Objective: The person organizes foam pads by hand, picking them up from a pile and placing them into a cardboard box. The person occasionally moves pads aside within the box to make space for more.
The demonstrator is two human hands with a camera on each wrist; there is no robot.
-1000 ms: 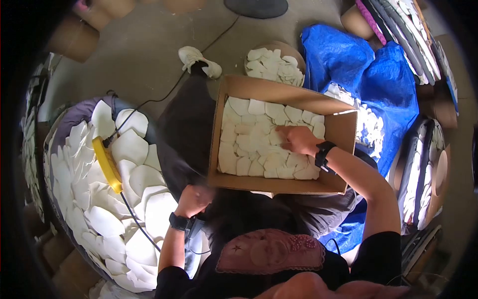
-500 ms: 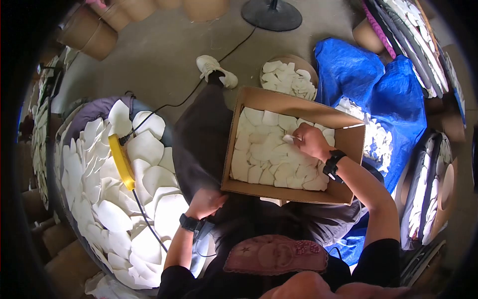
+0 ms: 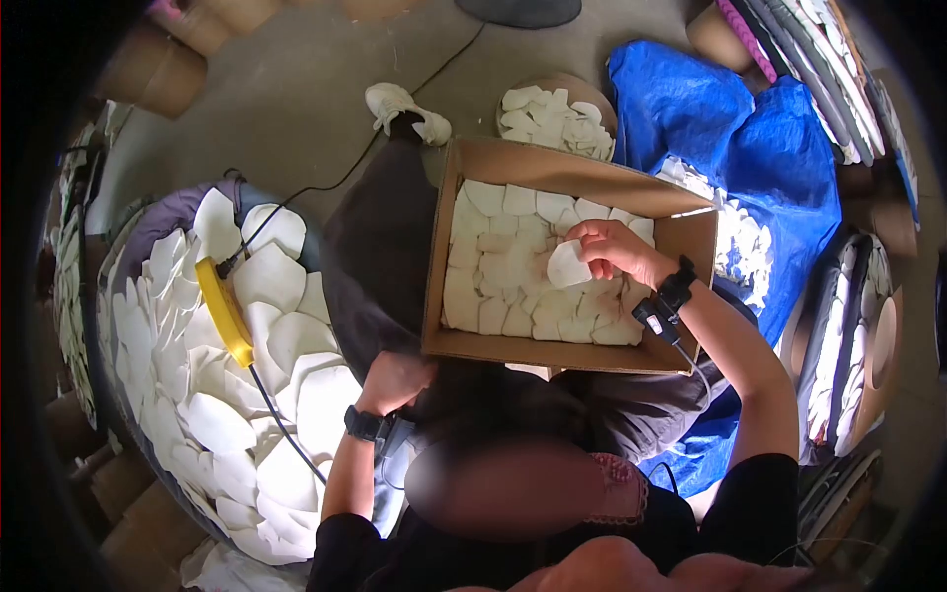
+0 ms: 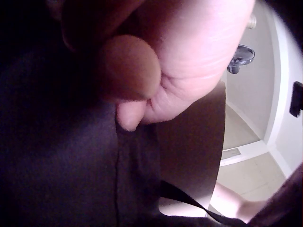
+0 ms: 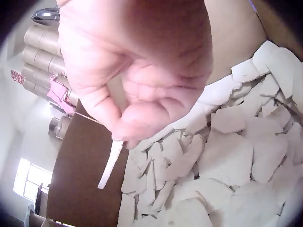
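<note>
My right hand point(image 3: 617, 252) pinches a flat white piece point(image 3: 569, 265) between thumb and fingertips, above the contents of a shallow cardboard box point(image 3: 552, 347). In the right wrist view the pinched piece point(image 5: 111, 163) shows edge-on, thin and pale, below the fingertips. Many flat, rounded white pieces point(image 3: 488, 197) overlap across the box bottom. My left hand point(image 3: 398, 380) rests by the dark trousers, close to the near left corner of the box. Its fingers point(image 4: 132, 71) are loosely curled in the left wrist view, with nothing seen in them.
At the left stands a wide container of larger white pieces point(image 3: 222, 424), with a yellow corded device point(image 3: 225, 314) lying on top. Beyond the box is a round tub point(image 3: 597, 94) of white pieces. A blue tarp point(image 3: 681, 99) with more pieces lies at the right. A black cord point(image 3: 345, 178) crosses the floor.
My right hand reached down among the pieces in the box, then raised one, now pinched and turned flat toward the head camera. The left hand stays by the trousers. The head view has shifted slightly.
</note>
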